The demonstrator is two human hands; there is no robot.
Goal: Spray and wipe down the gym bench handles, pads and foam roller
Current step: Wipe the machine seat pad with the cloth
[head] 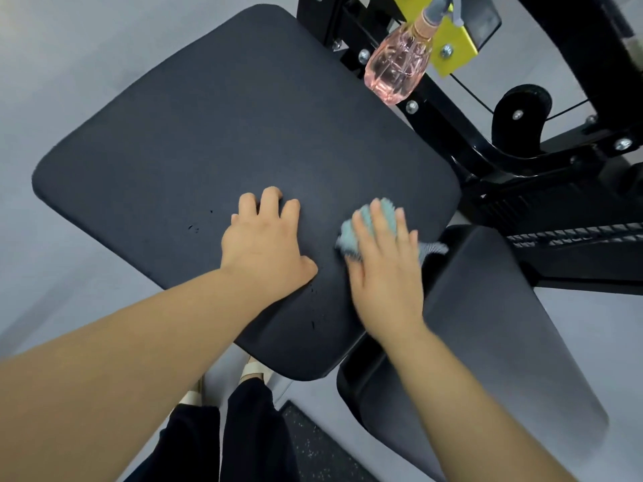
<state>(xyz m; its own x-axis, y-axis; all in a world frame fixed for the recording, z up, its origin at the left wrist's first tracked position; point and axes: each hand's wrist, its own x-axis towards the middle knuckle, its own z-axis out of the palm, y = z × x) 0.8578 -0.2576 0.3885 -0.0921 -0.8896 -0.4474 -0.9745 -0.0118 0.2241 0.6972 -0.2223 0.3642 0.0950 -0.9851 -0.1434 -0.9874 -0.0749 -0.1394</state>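
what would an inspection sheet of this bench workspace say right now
surface: large black pad, a few small dark specks on its lower part; second black pad beside it on the right.
job's things: light blue cloth on the large black pad; pink spray bottle up by the black frame.
clutter: nothing seen.
hands: left hand rests bare on the large black pad; right hand presses flat on the cloth.
cables: thin black cable by the yellow plate.
surroundings: grey floor, speckled dark mat.

Cloth (346,240) mostly buried under the blurry right grip (388,276); spray bottle (396,67) nozzle cropped off up top.
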